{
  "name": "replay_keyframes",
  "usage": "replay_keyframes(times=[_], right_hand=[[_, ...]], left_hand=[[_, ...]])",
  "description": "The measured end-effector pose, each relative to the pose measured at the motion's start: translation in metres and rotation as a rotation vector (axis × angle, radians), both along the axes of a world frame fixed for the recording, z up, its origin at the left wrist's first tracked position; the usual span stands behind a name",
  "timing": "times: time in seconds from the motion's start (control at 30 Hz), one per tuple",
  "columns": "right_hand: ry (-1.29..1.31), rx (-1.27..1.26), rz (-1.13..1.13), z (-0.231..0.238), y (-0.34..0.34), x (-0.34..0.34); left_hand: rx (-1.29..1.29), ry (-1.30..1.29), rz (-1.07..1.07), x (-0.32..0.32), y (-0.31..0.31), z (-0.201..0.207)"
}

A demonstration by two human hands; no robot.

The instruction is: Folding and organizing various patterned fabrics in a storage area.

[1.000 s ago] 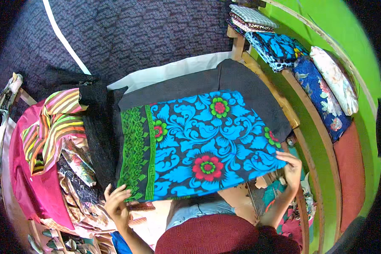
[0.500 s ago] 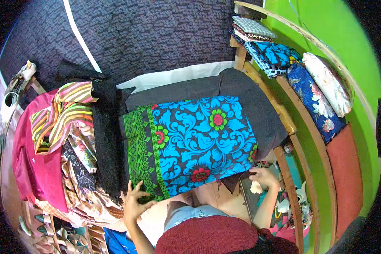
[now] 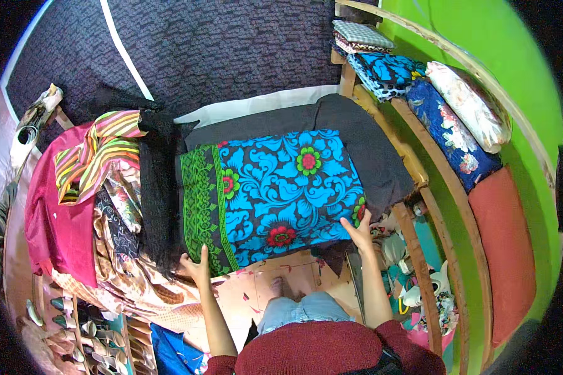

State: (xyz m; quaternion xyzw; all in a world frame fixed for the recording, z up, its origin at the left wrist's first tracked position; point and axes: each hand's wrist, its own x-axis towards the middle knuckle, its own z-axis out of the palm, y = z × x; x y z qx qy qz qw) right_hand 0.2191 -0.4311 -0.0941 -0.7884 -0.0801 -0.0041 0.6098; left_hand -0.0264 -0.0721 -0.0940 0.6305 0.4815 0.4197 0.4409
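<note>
Cloth (image 3: 288, 187) lies between garments (image 3: 61, 225), left, and slats (image 3: 421, 275), right.

Above the flowered cloth (image 3: 263, 206) I see open air to pass through. Leftward, the draped black cloth (image 3: 157, 187) crowds the left hand (image 3: 197, 267); wooden rails (image 3: 421, 275) stand beyond the right hand (image 3: 360, 234), limiting reach that way.

The floral cloth (image 3: 275, 194) looks smooth and matt, the rail (image 3: 417, 269) plain wood.
</note>
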Motion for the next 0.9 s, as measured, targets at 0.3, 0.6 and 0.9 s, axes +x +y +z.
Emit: replay_keyframes(times=[0.3,0.6,0.9], right_hand=[[0.448,0.177,0.315,0.056,-0.020,0.001],[0.459,0.235,0.328,0.061,-0.030,-0.010],[0.347,0.502,0.322,0.163,-0.003,0.017]], left_hand=[[-0.262,-0.019,-0.135,-0.001,-0.014,0.025],[-0.416,-0.162,-0.306,-0.007,-0.013,0.036],[-0.372,-0.326,-0.486,-0.012,0.027,0.137]])
